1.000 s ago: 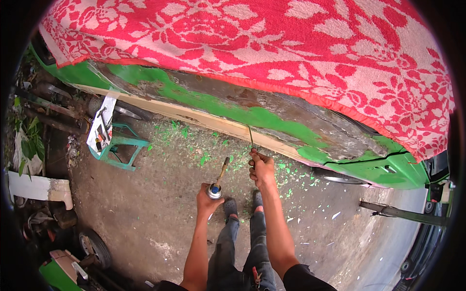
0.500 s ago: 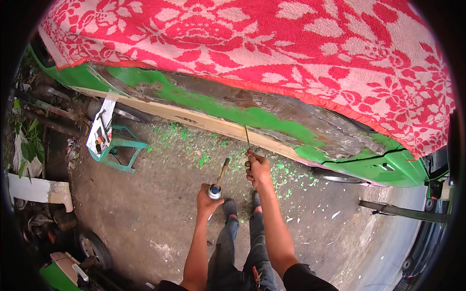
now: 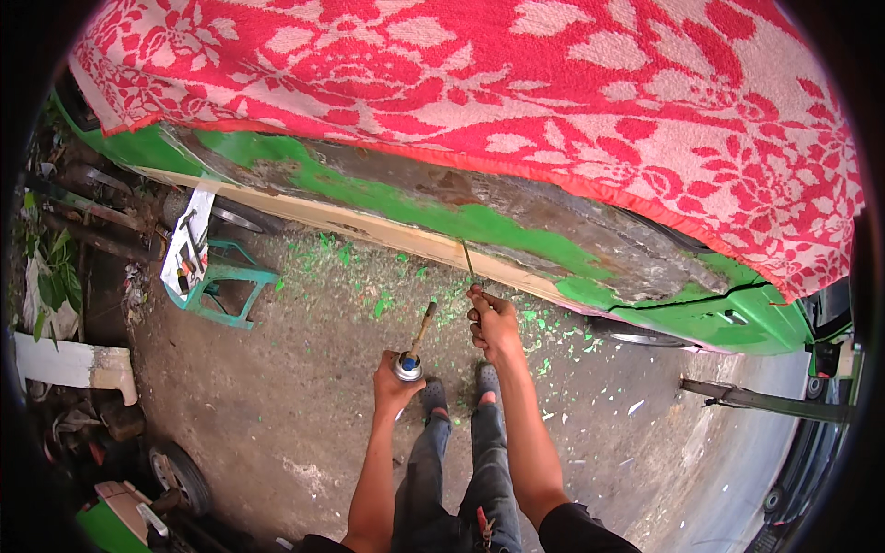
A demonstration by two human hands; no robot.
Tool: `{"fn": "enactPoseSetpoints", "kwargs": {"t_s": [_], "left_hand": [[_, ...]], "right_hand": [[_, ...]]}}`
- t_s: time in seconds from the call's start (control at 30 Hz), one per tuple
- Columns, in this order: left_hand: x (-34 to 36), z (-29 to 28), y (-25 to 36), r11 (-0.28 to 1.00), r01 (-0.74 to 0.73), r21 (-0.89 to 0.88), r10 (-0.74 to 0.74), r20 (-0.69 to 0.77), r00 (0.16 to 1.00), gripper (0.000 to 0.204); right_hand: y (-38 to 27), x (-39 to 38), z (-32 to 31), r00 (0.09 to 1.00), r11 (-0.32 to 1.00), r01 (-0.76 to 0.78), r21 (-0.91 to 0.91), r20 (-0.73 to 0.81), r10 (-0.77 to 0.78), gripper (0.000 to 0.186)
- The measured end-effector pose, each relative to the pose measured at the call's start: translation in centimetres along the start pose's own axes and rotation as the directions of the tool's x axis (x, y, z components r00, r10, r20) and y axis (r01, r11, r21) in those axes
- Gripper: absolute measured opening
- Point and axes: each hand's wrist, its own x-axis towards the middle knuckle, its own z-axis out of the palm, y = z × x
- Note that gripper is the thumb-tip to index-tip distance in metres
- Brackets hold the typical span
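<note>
My left hand [image 3: 394,383] is closed round a gas blowtorch [image 3: 422,330], its narrow nozzle pointing up and away toward the green car. My right hand [image 3: 494,324] pinches a thin, dark, rod-like tool [image 3: 467,258]. Its far end appears to meet the car's lower edge, near the beige sill strip [image 3: 406,241]; I cannot make out the tip's shape. The car body side [image 3: 433,215] has green paint left in a long band, with bare grey-brown patches around it. A red and pink floral towel [image 3: 461,83] is draped over the car's upper part.
Left of me stands a green plastic stool [image 3: 241,286] with tools on a white sheet [image 3: 189,244]. Green paint flakes [image 3: 383,302] litter the concrete floor. A loose wheel [image 3: 180,476] and scrap parts lie at lower left. A metal beam [image 3: 765,403] juts in at right.
My right hand has shifted very slightly right and down, with the rod-like tool still in it. The left hand and blowtorch have hardly moved.
</note>
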Motion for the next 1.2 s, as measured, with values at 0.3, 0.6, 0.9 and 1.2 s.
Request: {"fn": "enactPoseSetpoints", "kwargs": {"t_s": [0.3,0.6,0.9,1.2], "left_hand": [[0.3,0.3,0.2,1.0,0.0,-0.002,0.0,0.002,1.0,0.056],[0.4,0.3,0.0,1.0,-0.013,0.0,0.013,0.021,1.0,0.055],[0.5,-0.3,0.7,1.0,-0.001,-0.009,0.001,0.01,1.0,0.055],[1.0,-0.4,0.4,0.999,-0.002,-0.034,0.002,-0.001,1.0,0.055]], "right_hand": [[0.8,0.3,-0.8,0.999,0.998,-0.026,-0.054,-0.035,0.025,0.023],[-0.3,1.0,-0.3,0.999,1.0,-0.031,0.007,-0.021,0.031,0.019],[-1.1,0.8,0.6,0.999,0.999,-0.046,-0.021,-0.023,0.046,0.013],[-0.5,1.5,0.9,0.997,0.983,0.012,-0.186,-0.071,-0.026,0.025]]}}
